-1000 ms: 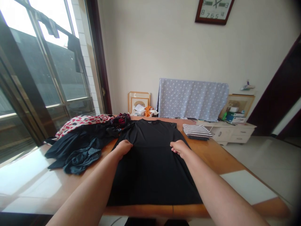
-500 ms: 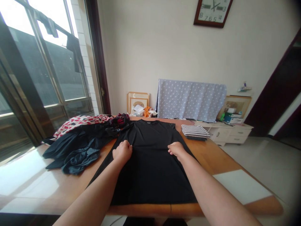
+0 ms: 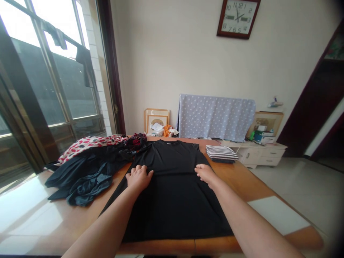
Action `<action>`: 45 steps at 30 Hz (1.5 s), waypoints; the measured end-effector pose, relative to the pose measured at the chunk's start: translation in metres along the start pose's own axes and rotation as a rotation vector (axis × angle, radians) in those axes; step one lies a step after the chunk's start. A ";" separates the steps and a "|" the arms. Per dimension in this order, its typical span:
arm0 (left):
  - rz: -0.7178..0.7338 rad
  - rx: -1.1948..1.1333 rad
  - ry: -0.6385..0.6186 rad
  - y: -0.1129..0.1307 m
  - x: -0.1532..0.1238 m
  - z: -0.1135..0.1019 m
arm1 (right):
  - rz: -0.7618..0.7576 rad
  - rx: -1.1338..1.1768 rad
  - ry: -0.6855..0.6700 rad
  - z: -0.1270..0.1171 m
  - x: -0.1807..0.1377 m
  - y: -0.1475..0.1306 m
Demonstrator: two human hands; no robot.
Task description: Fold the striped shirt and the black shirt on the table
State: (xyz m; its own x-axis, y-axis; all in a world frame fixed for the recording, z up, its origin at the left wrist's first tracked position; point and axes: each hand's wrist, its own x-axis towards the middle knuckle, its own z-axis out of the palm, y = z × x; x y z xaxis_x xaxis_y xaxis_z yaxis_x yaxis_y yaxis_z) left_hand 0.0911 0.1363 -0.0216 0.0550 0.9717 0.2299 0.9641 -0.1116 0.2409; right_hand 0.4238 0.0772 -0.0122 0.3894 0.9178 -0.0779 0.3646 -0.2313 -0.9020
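Observation:
A black T-shirt (image 3: 174,200) lies spread out on the wooden table, its neckline at the far end and its hem by the near edge. My left hand (image 3: 139,177) rests on the left part of the shirt, fingers apart and thumb stretched to the right. On the shirt's right side, my right hand (image 3: 205,173) is closed, its curled fingers pinching the cloth. A shallow crease runs across the shirt between the two hands.
Left of the shirt lies a heap of dark clothes (image 3: 88,179) with a red-spotted cloth (image 3: 88,147) on it. A folded striped garment (image 3: 221,153) sits at the right, and a white sheet (image 3: 278,214) nearer me. The bare wooden table (image 3: 242,182) shows between them.
My left hand has gone from a closed fist to spread fingers on the shirt. My right hand stays closed, slightly farther right. The view has tilted up a little.

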 end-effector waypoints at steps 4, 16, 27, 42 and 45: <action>0.036 0.019 -0.017 0.000 0.001 0.001 | 0.018 0.084 -0.001 -0.018 0.000 0.008; 0.151 0.048 -0.022 -0.016 0.007 0.003 | 0.043 0.210 0.018 -0.064 -0.015 0.046; 0.193 0.055 -0.002 -0.017 0.002 0.000 | -0.211 -0.023 0.283 -0.063 -0.035 0.067; 0.274 0.031 0.043 -0.020 -0.016 0.005 | -0.600 -0.771 0.261 -0.056 -0.051 0.090; 0.258 0.001 0.050 -0.021 -0.016 0.004 | -0.594 -0.784 0.256 -0.056 -0.054 0.090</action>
State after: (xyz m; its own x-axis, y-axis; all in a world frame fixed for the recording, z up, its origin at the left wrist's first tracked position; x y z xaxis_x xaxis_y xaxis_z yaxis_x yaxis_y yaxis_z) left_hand 0.0710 0.1240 -0.0338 0.2861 0.8996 0.3299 0.9202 -0.3540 0.1673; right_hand 0.4835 -0.0110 -0.0658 0.1004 0.8775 0.4689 0.9743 0.0089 -0.2252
